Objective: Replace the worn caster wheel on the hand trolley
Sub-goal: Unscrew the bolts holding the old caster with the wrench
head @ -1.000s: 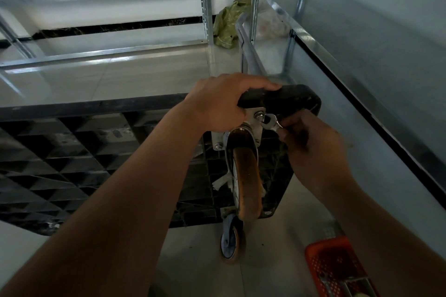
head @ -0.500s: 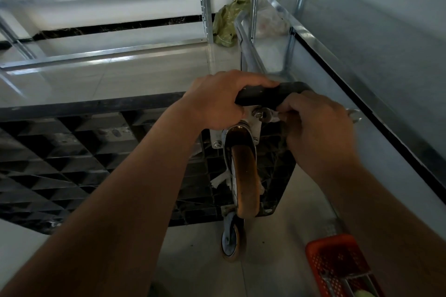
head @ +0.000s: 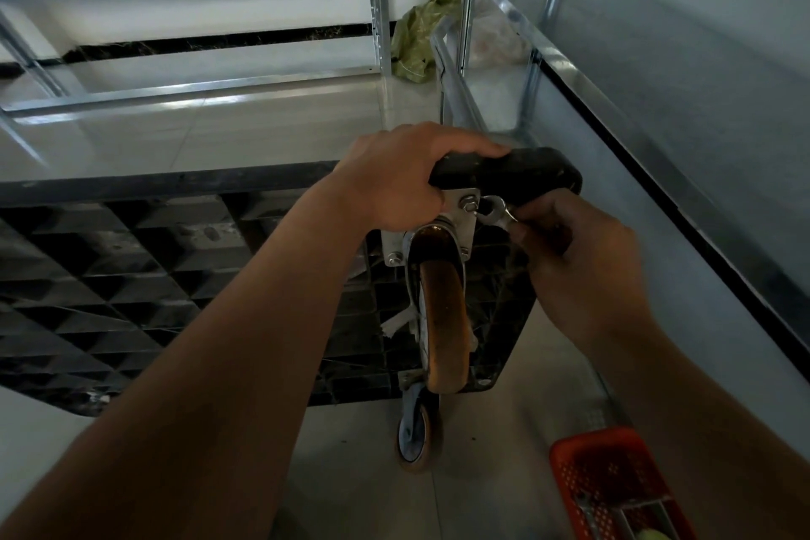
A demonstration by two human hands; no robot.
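Observation:
The black plastic trolley deck (head: 131, 276) stands tipped on its side, its ribbed underside facing me. My left hand (head: 394, 175) grips the deck's upper corner edge (head: 526, 171). Below it a worn brown caster wheel (head: 445, 320) hangs in a metal fork bolted through a silver mounting plate (head: 464, 228). My right hand (head: 578, 263) holds a small open-end spanner (head: 495, 213), whose jaw sits at the bolt (head: 469, 204) on the plate's upper right corner. A second caster (head: 416, 438) rests on the floor beneath.
A red perforated basket (head: 613, 478) with tools sits on the floor at bottom right. Metal shelving frames (head: 377, 0) stand behind and a metal shelf edge (head: 657, 145) runs along the right. A green bag (head: 416, 35) lies at the back. The trolley handle (head: 456, 92) extends away.
My right hand swung the spanner up over the deck corner, then came back down; its jaw is again at the upper right bolt. My left hand stayed on the deck edge.

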